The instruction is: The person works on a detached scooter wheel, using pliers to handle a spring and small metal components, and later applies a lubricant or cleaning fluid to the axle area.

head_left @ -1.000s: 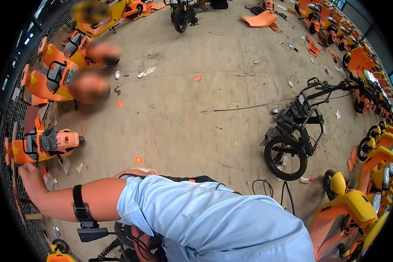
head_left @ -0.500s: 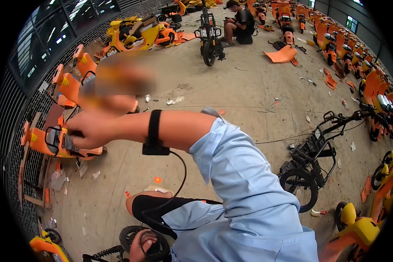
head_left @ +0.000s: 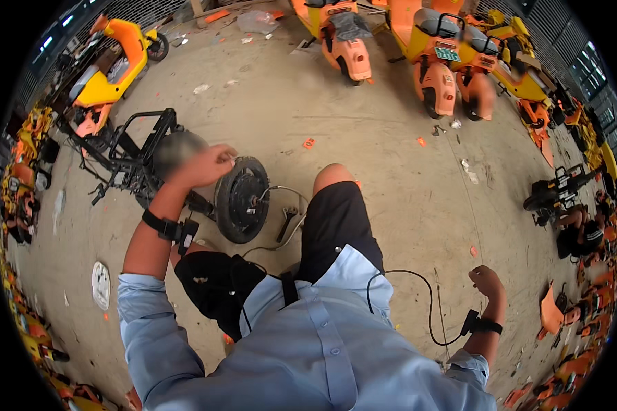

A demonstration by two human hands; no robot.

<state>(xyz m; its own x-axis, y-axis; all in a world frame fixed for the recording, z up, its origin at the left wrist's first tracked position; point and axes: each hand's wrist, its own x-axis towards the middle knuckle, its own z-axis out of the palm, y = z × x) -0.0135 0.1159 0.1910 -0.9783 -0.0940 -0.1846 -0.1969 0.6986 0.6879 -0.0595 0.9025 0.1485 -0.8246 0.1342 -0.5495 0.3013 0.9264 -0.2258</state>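
My left hand (head_left: 209, 166) is at the top of a black-tyred wheel (head_left: 242, 200), fingers bent together by the tyre's edge. Whether it pinches something small there, I cannot make out. The wheel belongs to a stripped black scooter frame (head_left: 140, 151) tipped low on the floor. A grey cable (head_left: 291, 238) loops out from the hub, and beside it lies a dark wrench (head_left: 286, 223). Well off to the right, my right hand (head_left: 485, 281) hangs over bare concrete with loosely curled fingers; nothing shows in it. Each wrist wears a black strap with a small device.
A yellow scooter (head_left: 120, 65) stands far left, and orange scooters (head_left: 435, 65) line the far side. Another stripped frame (head_left: 562, 188) is at the right, near a seated person (head_left: 583, 233). A white oval piece (head_left: 101, 285) and orange scraps lie on the floor.
The view has swung round. My right arm, stretched across to the left before, is now low on the right. My left hand stays by the wheel, its fingers now at the tyre's top.
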